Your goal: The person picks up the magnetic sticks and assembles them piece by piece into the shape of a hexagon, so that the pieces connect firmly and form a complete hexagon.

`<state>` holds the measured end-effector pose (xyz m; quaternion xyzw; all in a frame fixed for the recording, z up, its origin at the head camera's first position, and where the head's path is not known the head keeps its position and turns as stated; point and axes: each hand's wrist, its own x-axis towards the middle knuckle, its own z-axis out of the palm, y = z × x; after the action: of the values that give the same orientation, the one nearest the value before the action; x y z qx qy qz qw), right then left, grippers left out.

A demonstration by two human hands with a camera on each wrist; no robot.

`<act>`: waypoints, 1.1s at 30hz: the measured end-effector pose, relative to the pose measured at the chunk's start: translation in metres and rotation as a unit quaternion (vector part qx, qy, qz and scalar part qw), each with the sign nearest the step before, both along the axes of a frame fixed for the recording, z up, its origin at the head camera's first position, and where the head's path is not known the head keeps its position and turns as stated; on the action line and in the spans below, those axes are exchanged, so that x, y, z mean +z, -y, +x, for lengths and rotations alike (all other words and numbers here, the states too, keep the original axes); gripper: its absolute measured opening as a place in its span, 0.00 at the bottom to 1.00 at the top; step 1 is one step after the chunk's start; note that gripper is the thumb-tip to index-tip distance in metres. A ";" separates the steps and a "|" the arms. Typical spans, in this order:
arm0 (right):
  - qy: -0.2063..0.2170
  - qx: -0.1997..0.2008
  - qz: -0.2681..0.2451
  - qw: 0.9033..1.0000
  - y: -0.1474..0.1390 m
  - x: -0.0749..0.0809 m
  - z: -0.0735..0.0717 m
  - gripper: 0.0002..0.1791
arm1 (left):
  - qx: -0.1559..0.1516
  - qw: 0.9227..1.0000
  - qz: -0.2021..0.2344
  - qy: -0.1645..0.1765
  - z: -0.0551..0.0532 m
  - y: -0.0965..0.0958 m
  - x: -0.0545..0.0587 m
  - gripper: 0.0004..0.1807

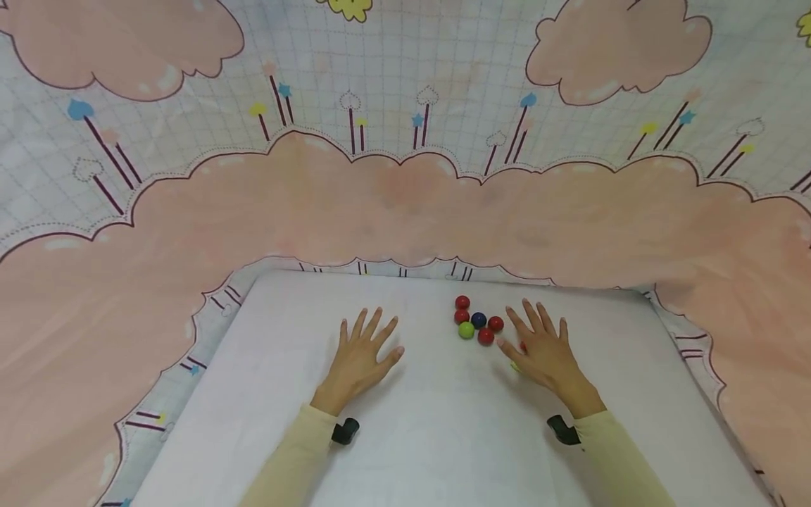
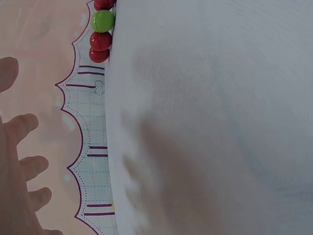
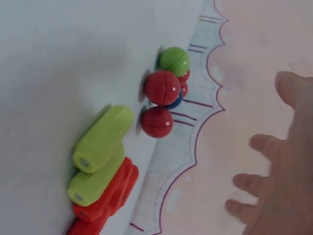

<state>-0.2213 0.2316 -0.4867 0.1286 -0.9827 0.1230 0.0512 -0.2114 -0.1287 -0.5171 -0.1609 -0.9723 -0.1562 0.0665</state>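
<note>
My left hand (image 1: 358, 360) hovers over the left half of the white table with its fingers spread, holding nothing. On the other side my right hand (image 1: 548, 358), also spread and empty, is above several short ribbed rods. Two of these are yellow-green rods (image 3: 103, 138), and beside them lie red rods (image 3: 110, 193); the head view mostly hides them behind the right hand. Left of that hand sits a cluster of shiny balls: several red balls (image 1: 486, 336), a green ball (image 1: 466, 330) and a dark blue ball (image 1: 478, 320).
The white tabletop (image 1: 431, 436) ends at a far edge just behind the balls. Beyond it hangs a cloth (image 1: 405, 204) printed with pink clouds. Dark wrist mounts (image 1: 345, 431) show at both sleeves.
</note>
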 end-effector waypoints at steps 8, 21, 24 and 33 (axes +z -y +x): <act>-0.021 -0.004 -0.033 0.999 -0.011 -0.004 0.008 0.35 | -0.002 0.999 0.041 -0.006 0.002 -0.005 0.001 0.34; -0.036 -0.028 -0.153 0.987 -0.025 -0.014 0.028 0.26 | -0.024 0.992 0.120 -0.005 0.000 -0.031 -0.005 0.32; -0.019 -0.048 -0.162 0.985 -0.026 -0.015 0.032 0.25 | -0.022 0.990 0.139 0.013 -0.002 -0.040 -0.009 0.31; -0.016 -0.073 -0.160 0.984 -0.024 -0.026 0.038 0.22 | -0.014 0.978 0.203 0.053 -0.008 -0.069 -0.009 0.27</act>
<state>-0.1834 0.2554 -0.5127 0.0486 -0.9562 0.2721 0.0961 -0.2199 -0.0594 -0.5257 -0.1489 -0.9199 -0.3600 0.0440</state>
